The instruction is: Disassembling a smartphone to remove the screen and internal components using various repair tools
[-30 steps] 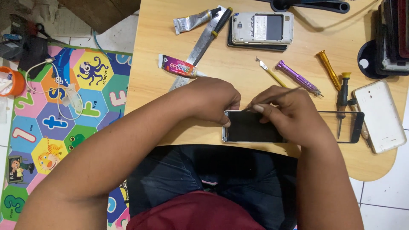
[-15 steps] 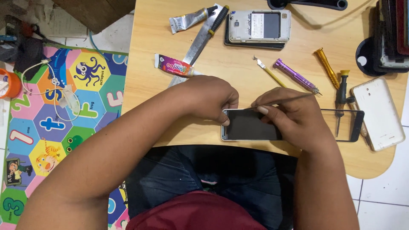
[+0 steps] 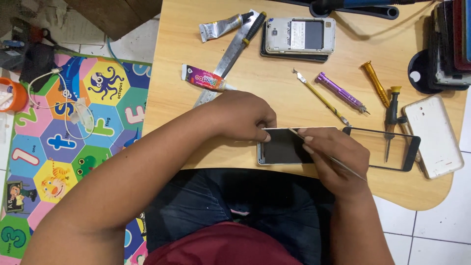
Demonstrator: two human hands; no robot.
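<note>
So it's a tiled floor with a colourful kids' foam mat (image 3: 73, 122) on the left, hexagon tiles with animals and numbers, and a white cable (image 3: 73, 105) lying looped on it next to an orange tub (image 3: 11, 94) at the far left edge, then a light wooden table (image 3: 274, 73) takes up most of the view. On the table's left part there's a squeezed silver tube (image 3: 221, 27), a metal ruler (image 3: 228, 59) lying diagonal and a purple-and-red glue tube (image 3: 205, 79) right across it. The left hand (image 3: 243, 115) comes in from the lower left, fingers curled and pinched down on the top left edge of the phone (image 3: 284, 147), which sits flat near the table's front edge, dark screen up, right in front of the person's lap. The right hand (image 3: 333, 152) rests on the phone's right end, closed around a thin metal pry tool (image 3: 326, 154) whose tip touches the phone's top edge just beside the left fingertips. Up behind that is another phone with its back off (image 3: 300, 37), stacked on something dark. Moving right: a yellow thin tool (image 3: 321, 98), a purple screwdriver (image 3: 341, 92), a gold screwdriver (image 3: 375, 83) and a black-handled screwdriver (image 3: 391, 113) that overlaps a loose black glass panel (image 3: 387, 147) lying just to the right of the right hand. Far right there's a white back cover (image 3: 434, 135) and a stack of dark devices (image 3: 449, 44) at the corner
</note>
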